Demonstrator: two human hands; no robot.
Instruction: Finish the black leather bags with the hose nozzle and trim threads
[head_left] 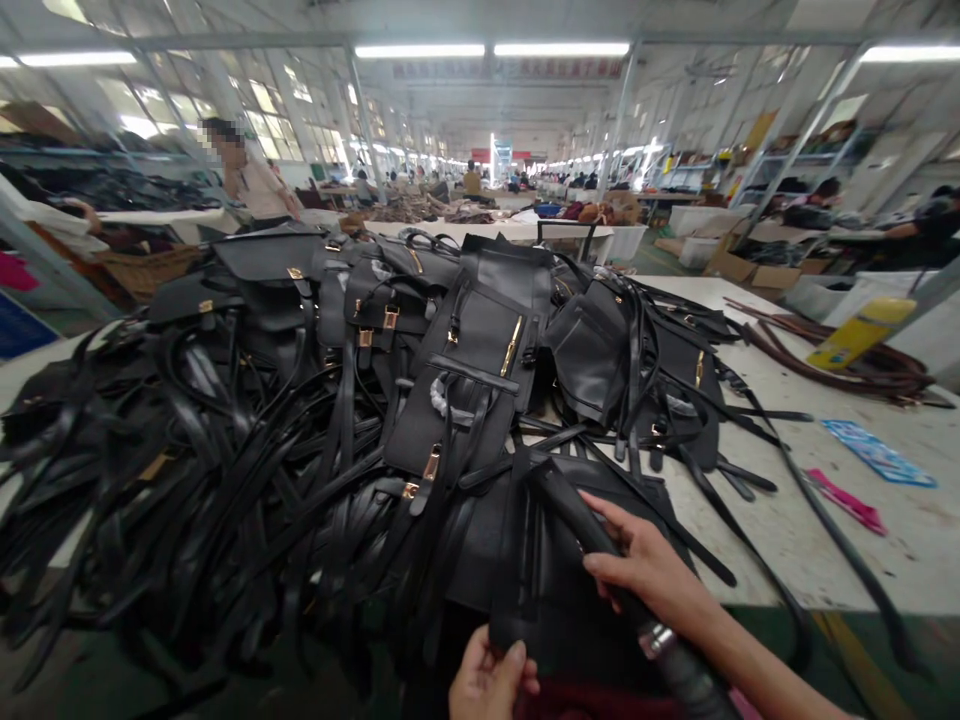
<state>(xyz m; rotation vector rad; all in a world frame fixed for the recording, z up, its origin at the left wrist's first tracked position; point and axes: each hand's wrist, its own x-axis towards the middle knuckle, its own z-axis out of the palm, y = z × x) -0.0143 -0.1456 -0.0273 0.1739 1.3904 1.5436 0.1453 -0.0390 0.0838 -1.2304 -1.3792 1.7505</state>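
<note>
A black leather-look bag panel [600,500] lies at the table's front edge. My left hand [493,675] pinches its lower left corner between thumb and fingers. In my right hand [637,560] is a black hose nozzle [574,510], a long tube with a metal clamp and a ribbed black part behind it. The nozzle slants over the panel, its far end close to the upper part of the panel. Whether it touches the panel, I cannot tell. Several black backpacks [487,330] with gold-coloured zips and buckles are heaped just beyond.
Many black straps [225,480] spill over the left side. To the right on the white table [757,540] are a yellow spray can [862,333], brown coiled strips [795,350], a blue patterned card [877,452] and a pink item [847,502]. A person [255,180] stands behind at left.
</note>
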